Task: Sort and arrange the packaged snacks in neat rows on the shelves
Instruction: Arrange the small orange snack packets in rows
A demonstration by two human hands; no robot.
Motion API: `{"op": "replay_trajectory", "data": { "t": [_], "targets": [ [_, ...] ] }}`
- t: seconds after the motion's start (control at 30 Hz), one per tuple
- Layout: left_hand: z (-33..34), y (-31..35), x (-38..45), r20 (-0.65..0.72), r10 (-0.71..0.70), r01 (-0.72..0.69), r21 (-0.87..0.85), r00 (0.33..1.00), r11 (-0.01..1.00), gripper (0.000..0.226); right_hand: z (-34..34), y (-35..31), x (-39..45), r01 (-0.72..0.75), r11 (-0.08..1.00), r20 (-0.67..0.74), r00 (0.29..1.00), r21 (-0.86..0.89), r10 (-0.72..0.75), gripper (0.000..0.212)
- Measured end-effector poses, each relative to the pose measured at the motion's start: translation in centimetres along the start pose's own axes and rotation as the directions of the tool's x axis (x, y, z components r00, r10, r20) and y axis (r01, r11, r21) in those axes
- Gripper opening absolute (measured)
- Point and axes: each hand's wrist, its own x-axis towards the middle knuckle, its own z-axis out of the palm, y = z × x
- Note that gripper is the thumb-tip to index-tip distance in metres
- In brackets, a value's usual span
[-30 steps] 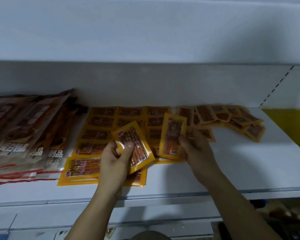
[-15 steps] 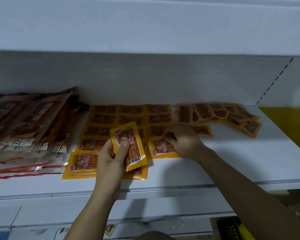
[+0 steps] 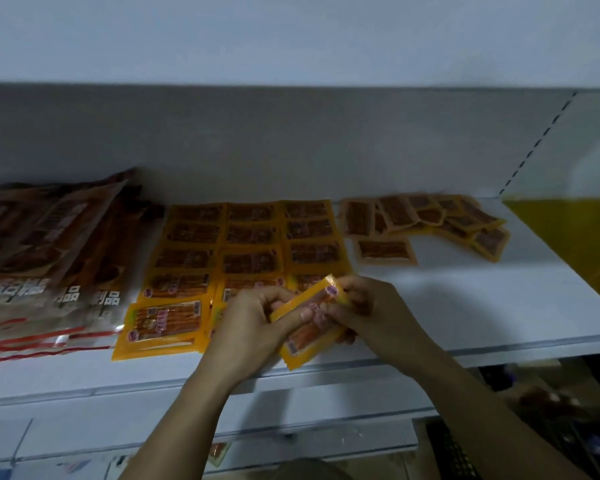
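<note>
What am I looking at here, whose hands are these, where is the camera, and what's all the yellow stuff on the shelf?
There is no machine: a person wears a camera on the head, and it looks forward and down at their own two bare hands. The left hand and the right hand together grip one yellow snack packet, held tilted over the front of a white shelf. Behind the hands, matching yellow packets lie flat in neat rows. Further right, a loose pile of the same packets waits unsorted, with one packet lying alone in front of it. At the far left lie large brown snack bags, overlapping one another. The print on the packets is too blurred to read.
</note>
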Motion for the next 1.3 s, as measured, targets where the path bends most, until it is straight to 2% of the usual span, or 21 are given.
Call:
{"op": "replay_trajectory", "data": {
  "t": [0.1,0.2,0.37,0.5,0.57,0.63,0.7,0.77,0.87,0.97,1.07,1.2,1.3],
  "targets": [
    [0.3,-0.5,0.6,-0.051,-0.002,0.004,0.027,0.999,1.000,0.008,-1.6,1.0,-1.5,-0.173,0.979,-0.104,0.977,0.111,0.185,0.011],
    [0.3,-0.6,1.0,-0.088,0.040,-0.030,0.104,0.995,0.994,0.014,-2.3,1.9,-2.4,-0.264,0.962,-0.161,0.948,0.074,0.273,0.018],
    [1.0,0.2,1.2,-0.129,0.115,-0.091,0.179,0.985,0.980,0.019,-1.3,2.8,-2.0,-0.164,0.927,-0.232,0.969,-0.337,0.087,0.041],
    [1.0,0.2,0.8,-0.115,0.135,-0.112,0.191,0.984,0.975,0.016,-0.8,3.5,-1.6,-0.181,0.802,-0.221,0.973,-0.569,0.063,0.045],
    [0.8,0.0,0.5,-0.126,0.131,-0.107,0.181,0.983,0.978,0.016,-0.7,4.1,-1.7,-0.164,0.781,-0.269,0.963,-0.602,-0.005,0.042],
    [0.5,-0.1,0.1,-0.138,0.126,-0.102,0.170,0.982,0.980,0.018,-0.7,4.8,-2.1,-0.030,0.760,-0.308,0.924,-0.649,-0.227,0.030],
    [0.2,-0.3,-0.2,-0.144,0.117,-0.096,0.146,0.983,0.985,0.021,-0.7,5.8,-2.3,0.097,0.704,-0.250,0.893,-0.704,-0.374,0.027],
    [0.0,-0.4,-0.3,-0.147,0.110,-0.093,0.119,0.983,0.989,0.023,-0.4,6.6,-2.2,0.114,0.669,-0.184,0.915,-0.734,-0.359,0.033],
    [0.1,-0.2,-0.2,-0.145,0.119,-0.104,0.103,0.982,0.989,0.023,-0.1,7.2,-1.9,0.079,0.644,-0.176,0.930,-0.761,-0.322,0.037],
    [0.8,-0.3,-0.1,-0.137,0.103,-0.094,0.072,0.985,0.993,0.021,-0.6,7.0,-1.9,0.113,0.711,-0.190,0.924,-0.694,-0.333,0.033],
    [1.7,-0.2,-0.1,-0.118,0.107,-0.098,0.080,0.987,0.992,0.022,-3.6,6.3,-0.8,0.115,0.764,-0.281,0.887,-0.635,-0.367,0.028],
    [3.3,1.8,1.0,-0.122,0.119,-0.106,0.108,0.985,0.989,0.022,-9.8,7.1,4.1,0.021,0.627,-0.301,0.864,-0.778,-0.403,0.036],
    [5.5,3.3,3.0,-0.102,0.128,-0.107,0.186,0.987,0.977,0.019,-13.4,8.8,6.4,-0.061,0.634,-0.383,0.840,-0.771,-0.384,0.041]
  ]
}}
